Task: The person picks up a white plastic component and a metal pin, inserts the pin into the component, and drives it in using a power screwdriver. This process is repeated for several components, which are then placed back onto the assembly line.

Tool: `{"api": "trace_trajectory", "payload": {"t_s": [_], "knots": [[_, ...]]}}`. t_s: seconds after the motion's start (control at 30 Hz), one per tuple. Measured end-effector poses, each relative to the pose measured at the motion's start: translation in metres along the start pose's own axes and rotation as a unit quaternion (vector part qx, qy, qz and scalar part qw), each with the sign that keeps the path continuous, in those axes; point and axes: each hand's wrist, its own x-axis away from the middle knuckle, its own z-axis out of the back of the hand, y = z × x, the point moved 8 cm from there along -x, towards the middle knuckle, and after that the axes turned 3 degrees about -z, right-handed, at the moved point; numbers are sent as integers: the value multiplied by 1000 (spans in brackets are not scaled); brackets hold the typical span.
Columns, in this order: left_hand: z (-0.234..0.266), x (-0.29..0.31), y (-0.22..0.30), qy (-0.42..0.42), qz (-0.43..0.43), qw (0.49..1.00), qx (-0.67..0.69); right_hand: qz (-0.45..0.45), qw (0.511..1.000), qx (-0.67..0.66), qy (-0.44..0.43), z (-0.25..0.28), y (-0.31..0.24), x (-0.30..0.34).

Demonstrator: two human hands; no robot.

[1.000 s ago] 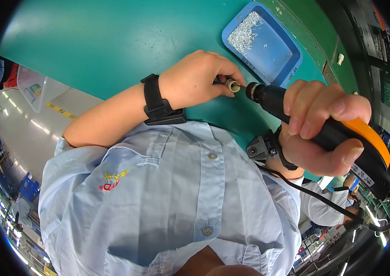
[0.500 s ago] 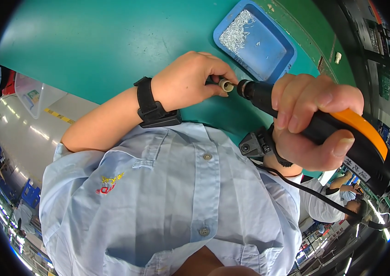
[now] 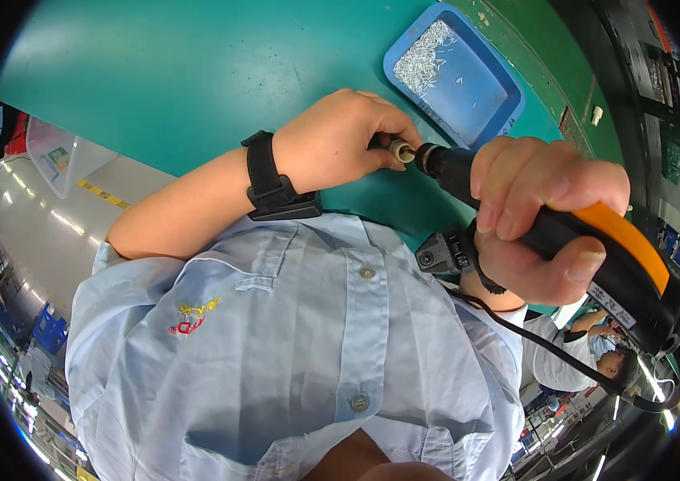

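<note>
My left hand [image 3: 338, 138] pinches a small, pale, hollow cylindrical fitting [image 3: 402, 151] between thumb and fingers; its open end faces right. Most of the fitting is covered by the fingers. My right hand [image 3: 547, 186] is wrapped round a black and orange electric screwdriver [image 3: 619, 237], which lies tilted with its nose toward the upper left. The bit's tip is at the mouth of the fitting; how deep it goes in, I cannot tell. Both hands are held above the green tabletop [image 3: 172, 88].
A blue tray [image 3: 508, 90] with many small silver screw-like pieces stands just beyond my hands, at the far right. A black cord [image 3: 548, 338] runs at the lower right. A person [image 3: 568, 353] is at work farther off. A clear plastic bin [image 3: 51, 156] stands at the left.
The screwdriver's nose and the fitting have come closer together. The screwdriver's rear end has shifted slightly left and down. The tray appears a little farther right in the view.
</note>
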Motion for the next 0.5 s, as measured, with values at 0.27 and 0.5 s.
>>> {"api": "trace_trajectory", "payload": {"t_s": [0.27,0.5], "knots": [[0,-1,0,-1,18,1000,-5,-37,999,0,24,-3,5,-6],[1,-2,-7,-5,42,999,-4,-48,997,8,56,-2,14,-15]]}}
